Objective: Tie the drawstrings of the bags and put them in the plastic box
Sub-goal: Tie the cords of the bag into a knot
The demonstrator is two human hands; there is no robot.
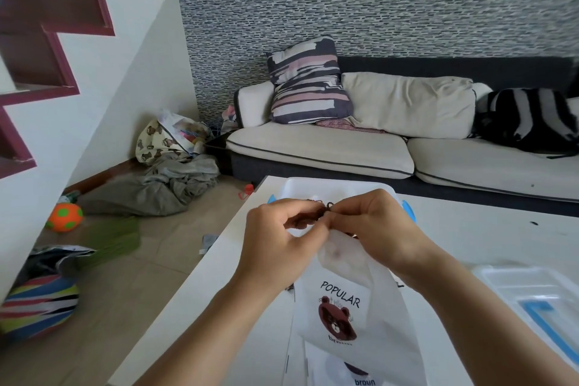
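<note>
**Two hands at work on a bear bag's drawstring**

We see a white drawstring bag [351, 301] held up over a white table [470, 235], its front printed "POPULAR" above a brown bear's head. Its gathered neck rises between the hands, and the dark brown drawstring [316, 213] bunches in a loose tangle at the top. The left hand [282, 238] curls its fingers round the cord on one side; the right hand [376, 226] pinches it on the other, fingertips almost meeting the left's. We cannot tell whether a knot has formed.

Going left to right around them: a maroon staircase [47, 50] climbs the left wall, with a striped ball [37, 307] and an orange ball with green spots [65, 216] on the tiled floor below. A heap of grey cloth [163, 188] lies by a bear-print tote [159, 141]. Behind the table stands a cream sofa [319, 150] bearing a striped cushion [308, 81]. Just beyond the hands sits a white plastic box [313, 188], largely hidden by them. A second printed bag [354, 370] lies flat beneath the held one. At far right on the table rests a clear lid with a blue handle [532, 301].
</note>
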